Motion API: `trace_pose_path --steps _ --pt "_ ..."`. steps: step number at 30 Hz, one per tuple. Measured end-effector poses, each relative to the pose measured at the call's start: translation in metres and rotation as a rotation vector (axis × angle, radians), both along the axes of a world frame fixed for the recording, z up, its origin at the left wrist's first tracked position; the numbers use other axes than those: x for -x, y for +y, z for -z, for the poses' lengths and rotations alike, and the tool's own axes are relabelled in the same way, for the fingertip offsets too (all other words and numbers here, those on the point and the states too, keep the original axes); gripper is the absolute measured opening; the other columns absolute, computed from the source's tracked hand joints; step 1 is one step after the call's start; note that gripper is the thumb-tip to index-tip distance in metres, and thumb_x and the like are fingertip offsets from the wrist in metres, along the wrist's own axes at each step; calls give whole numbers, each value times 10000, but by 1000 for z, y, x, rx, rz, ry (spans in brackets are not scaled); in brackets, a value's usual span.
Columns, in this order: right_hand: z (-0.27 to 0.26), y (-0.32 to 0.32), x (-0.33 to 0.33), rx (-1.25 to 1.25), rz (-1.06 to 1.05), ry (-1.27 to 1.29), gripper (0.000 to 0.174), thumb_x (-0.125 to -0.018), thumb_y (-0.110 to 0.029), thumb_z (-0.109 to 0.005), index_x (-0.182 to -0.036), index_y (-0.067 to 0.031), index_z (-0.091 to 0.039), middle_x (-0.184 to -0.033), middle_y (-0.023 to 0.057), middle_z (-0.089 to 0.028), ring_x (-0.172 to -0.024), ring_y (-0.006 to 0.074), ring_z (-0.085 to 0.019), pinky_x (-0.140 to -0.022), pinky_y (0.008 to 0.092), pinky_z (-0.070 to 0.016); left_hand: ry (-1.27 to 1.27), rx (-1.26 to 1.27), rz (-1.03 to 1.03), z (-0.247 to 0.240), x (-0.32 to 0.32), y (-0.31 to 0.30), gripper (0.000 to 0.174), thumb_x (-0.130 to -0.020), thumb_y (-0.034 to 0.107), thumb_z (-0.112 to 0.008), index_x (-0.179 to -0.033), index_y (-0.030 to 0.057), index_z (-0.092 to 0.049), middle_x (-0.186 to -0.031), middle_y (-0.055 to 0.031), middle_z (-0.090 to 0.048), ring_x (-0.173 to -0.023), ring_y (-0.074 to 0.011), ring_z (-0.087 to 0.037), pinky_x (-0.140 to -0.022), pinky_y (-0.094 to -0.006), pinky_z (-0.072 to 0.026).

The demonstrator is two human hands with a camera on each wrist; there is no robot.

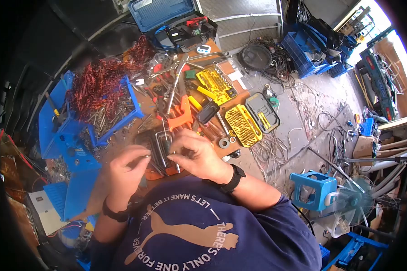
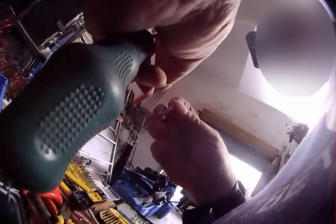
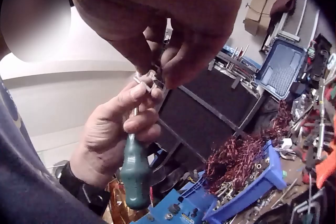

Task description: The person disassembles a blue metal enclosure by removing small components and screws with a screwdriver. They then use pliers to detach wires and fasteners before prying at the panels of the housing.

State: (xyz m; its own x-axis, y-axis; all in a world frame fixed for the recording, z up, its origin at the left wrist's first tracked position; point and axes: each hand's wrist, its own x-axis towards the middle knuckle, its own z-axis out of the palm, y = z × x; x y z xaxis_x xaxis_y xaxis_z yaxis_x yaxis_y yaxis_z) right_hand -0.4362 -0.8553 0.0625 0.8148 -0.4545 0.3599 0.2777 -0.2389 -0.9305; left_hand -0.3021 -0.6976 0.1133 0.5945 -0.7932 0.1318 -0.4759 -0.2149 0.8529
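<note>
Both hands are raised over the bench's near edge, fingertips facing each other. The left hand [image 1: 127, 169] [image 3: 107, 134] holds a green-handled screwdriver [image 3: 135, 174] by its thin metal shaft, the handle hanging below. That ribbed handle [image 2: 73, 103] fills much of the left wrist view. Between the fingertips of both hands is a small metal part [image 3: 152, 80], its shape too small to make out. The right hand [image 1: 199, 156] [image 2: 191, 148] pinches at it with thumb and fingers, which partly hide it in the right wrist view. A small piece [image 1: 172, 153] shows at the right fingertips.
Behind the hands lie an orange-handled tool [image 1: 182, 118], a yellow bit case [image 1: 243, 126] and a yellow socket set [image 1: 216, 86]. A blue bin [image 1: 135, 101] of metal parts and red tinsel [image 1: 95, 77] stands left. An open toolbox [image 1: 185, 38] sits at the back.
</note>
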Motion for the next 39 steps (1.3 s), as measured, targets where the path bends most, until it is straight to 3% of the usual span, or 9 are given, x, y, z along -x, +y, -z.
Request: trace_pose_path --steps 3,9,10,14,26,30,33,38,39 --pt "17 -20 14 -12 23 83 133 -730 2 -714 -816 -42 -623 -786 51 -570 -734 187 -550 -634 292 -437 23 -65 -72 16 -5 3 162 -729 -88 -646 -866 -3 -668 -916 -107 -661 -860 -199 -625 -769 -281 -480" --pt "53 -64 31 -15 58 132 118 -742 6 -701 -815 -38 -619 -773 53 -592 -722 191 -559 -659 299 -444 79 -160 -172 23 -3 -8 154 -731 -99 -638 -858 -12 -653 -904 -67 -641 -710 -105 -584 -595 -224 -466" --pt "56 -68 31 -52 59 149 119 -731 3 -679 -810 -25 -594 -726 81 -550 -687 244 -546 -642 335 -445 27 -154 -167 26 -4 -8 151 -736 -101 -635 -859 -14 -650 -904 -60 -638 -688 -89 -574 -567 -215 -460" --pt "77 -92 25 38 16 155 116 -735 -20 -671 -819 -37 -592 -761 90 -558 -707 260 -561 -645 342 -457 152 -163 -274 28 -2 -10 132 -757 -86 -640 -865 -11 -640 -918 -52 -627 -651 -65 -553 -521 -196 -440" --pt "91 -154 11 117 -44 341 156 -720 -23 -654 -868 -31 -604 -775 134 -589 -740 325 -597 -654 382 -494 265 -243 -583 43 -6 19 141 -793 -70 -624 -925 -21 -632 -836 -48 -611 -581 -65 -528 -489 -196 -421" --pt "104 -185 17 250 114 372 129 -738 -14 -664 -859 -26 -623 -804 133 -623 -711 259 -612 -634 334 -490 223 -260 -614 46 -5 27 149 -796 -84 -612 -928 -17 -626 -838 -50 -611 -569 -65 -519 -484 -195 -412" --pt "105 -218 19 236 226 467 110 -731 -4 -602 -836 -29 -626 -739 158 -625 -711 338 -626 -664 382 -504 224 -263 -642 51 -3 33 155 -795 -93 -605 -928 -15 -624 -851 -54 -614 -568 -64 -514 -482 -196 -407" --pt "106 -284 0 55 328 598 117 -787 -70 -605 -881 -15 -647 -759 171 -653 -739 294 -668 -662 353 -511 225 -303 -652 57 -2 41 157 -789 -103 -607 -921 -19 -624 -890 -56 -615 -584 -67 -516 -487 -196 -405" --pt "116 -299 -7 200 361 607 143 -783 -105 -615 -890 -22 -660 -780 176 -659 -749 304 -665 -681 359 -516 233 -307 -661 57 -1 40 157 -788 -104 -607 -919 -19 -624 -894 -55 -614 -588 -67 -518 -490 -197 -407"
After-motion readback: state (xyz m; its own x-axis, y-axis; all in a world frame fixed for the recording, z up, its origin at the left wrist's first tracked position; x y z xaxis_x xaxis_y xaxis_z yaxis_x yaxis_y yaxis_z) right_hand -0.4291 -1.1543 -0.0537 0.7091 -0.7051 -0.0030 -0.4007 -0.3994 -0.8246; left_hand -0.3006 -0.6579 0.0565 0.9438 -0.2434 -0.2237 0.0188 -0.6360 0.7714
